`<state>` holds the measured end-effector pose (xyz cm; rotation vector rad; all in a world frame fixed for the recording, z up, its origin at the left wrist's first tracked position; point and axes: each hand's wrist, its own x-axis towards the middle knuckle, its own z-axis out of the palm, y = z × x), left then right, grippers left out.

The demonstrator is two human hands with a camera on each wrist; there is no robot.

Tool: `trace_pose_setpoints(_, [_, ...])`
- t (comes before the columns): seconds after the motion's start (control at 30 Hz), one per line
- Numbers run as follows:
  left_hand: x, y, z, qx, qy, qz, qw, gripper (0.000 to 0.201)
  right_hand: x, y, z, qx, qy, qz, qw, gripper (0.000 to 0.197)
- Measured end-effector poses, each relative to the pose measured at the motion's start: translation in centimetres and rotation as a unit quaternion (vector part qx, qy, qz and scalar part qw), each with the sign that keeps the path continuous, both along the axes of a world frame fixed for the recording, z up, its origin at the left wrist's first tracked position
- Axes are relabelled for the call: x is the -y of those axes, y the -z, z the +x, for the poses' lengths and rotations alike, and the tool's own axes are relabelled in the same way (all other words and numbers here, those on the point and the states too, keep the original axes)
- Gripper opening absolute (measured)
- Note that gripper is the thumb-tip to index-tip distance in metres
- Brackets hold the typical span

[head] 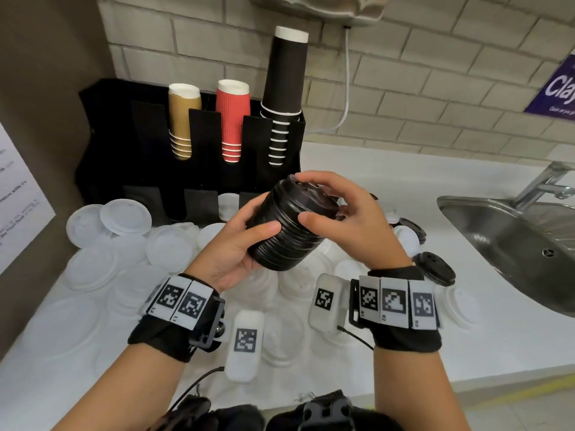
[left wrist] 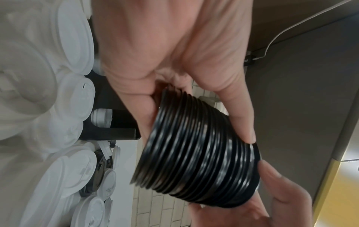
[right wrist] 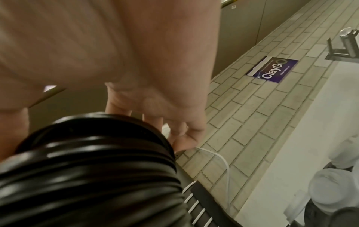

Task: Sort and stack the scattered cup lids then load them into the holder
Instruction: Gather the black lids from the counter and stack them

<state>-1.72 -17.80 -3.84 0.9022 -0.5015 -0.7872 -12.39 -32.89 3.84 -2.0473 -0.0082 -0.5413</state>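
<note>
Both hands hold one stack of black lids (head: 291,223) above the worktop (head: 404,188), tilted with its top toward the wall. Your left hand (head: 236,247) curls around the lower end, thumb across the ribbed side. Your right hand (head: 345,219) curls over the upper end, thumb on the side and fingertips (head: 306,176) on the top rim.

Beneath and to the left of your hands, loose white lids (head: 124,216) cover the worktop, many overlapping. To the right of your right hand lie a few single black lids (head: 435,269) among more white ones. Further right is a steel sink (head: 513,237) with a tap (head: 543,181).

Beyond your hands stands the black holder (head: 109,144). Its upper slots carry three nested cup stacks: gold cups (head: 182,119) on the left, red cups (head: 233,119) in the middle, black cups (head: 284,88) on the right. Of the lower front slots, the one directly behind the held stack contains white lids (head: 228,204); the contents of the others cannot be determined.
</note>
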Motion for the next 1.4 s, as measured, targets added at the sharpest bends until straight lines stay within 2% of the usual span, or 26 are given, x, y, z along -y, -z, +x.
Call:
trace_pose_setpoints(0.1, [0.0,-0.1,0.1,-0.012,-0.014,-0.004,1.000,0.050,-0.1,0.2,0.3,0.007,-0.007,-0.032,0.999,0.046])
trace_pose_setpoints(0.33, [-0.2,-0.1,0.1,-0.019,-0.039,-0.006,0.999,0.058,-0.4,0.7,1.1,0.029,0.010,-0.050,0.998,0.046])
trace_pose_setpoints(0.53, [-0.3,-0.2,0.4,-0.009,-0.045,-0.012,0.999,0.067,-0.4,0.7,1.3,0.027,-0.008,-0.053,0.998,0.048])
trace_pose_setpoints(0.6, [-0.5,-0.2,0.7,-0.009,-0.055,-0.016,0.998,0.067,0.7,0.8,1.2,0.019,0.021,-0.005,1.000,0.043])
trace_pose_setpoints(0.67, [-0.9,-0.3,1.1,-0.015,-0.073,-0.023,0.997,0.065,3.1,1.2,1.0,0.012,0.114,0.064,0.991,0.031])
trace_pose_setpoints(0.73, [-1.4,-0.2,1.7,-0.017,-0.088,-0.030,0.996,0.061,6.5,2.3,0.4,-0.053,0.238,0.086,0.966,0.026])
trace_pose_setpoints(0.8, [-1.8,-0.1,2.2,-0.015,-0.099,-0.034,0.994,0.058,9.7,4.0,-0.5,-0.188,0.320,0.046,0.927,0.032])
trace_pose_setpoints(0.87, [-2.1,0.0,2.5,-0.012,-0.106,-0.033,0.994,0.055,11.9,5.9,-1.4,-0.312,0.337,0.007,0.888,0.040])
trace_pose_setpoints(0.93, [-2.2,0.1,2.7,-0.008,-0.109,-0.031,0.994,0.056,12.8,7.4,-1.6,-0.374,0.326,0.008,0.868,0.046])
trace_pose_setpoints(1.07, [-2.0,0.2,2.8,-0.004,-0.104,-0.023,0.994,0.071,12.7,8.4,-0.9,-0.378,0.279,0.065,0.880,0.046])
trace_pose_setpoints(1.1, [-1.9,0.2,2.7,-0.004,-0.103,-0.020,0.995,0.072,12.6,8.1,-0.8,-0.366,0.271,0.096,0.885,0.046])
trace_pose_setpoints(1.17, [-1.8,0.4,2.8,-0.003,-0.104,-0.018,0.994,0.065,12.6,7.5,-0.9,-0.347,0.275,0.101,0.891,0.045])
trace_pose_setpoints(1.23, [-1.8,0.6,2.8,-0.003,-0.102,-0.018,0.995,0.060,13.0,6.9,-1.1,-0.362,0.297,0.064,0.881,0.045])
trace_pose_setpoints(1.3, [-1.8,0.6,2.9,-0.003,-0.100,-0.021,0.995,0.061,13.4,6.9,-1.2,-0.416,0.290,0.053,0.860,0.048])
trace_pose_setpoints(1.4, [-1.9,0.5,2.9,-0.004,-0.100,-0.019,0.995,0.072,13.8,7.2,-1.1,-0.453,0.319,0.016,0.832,0.048])
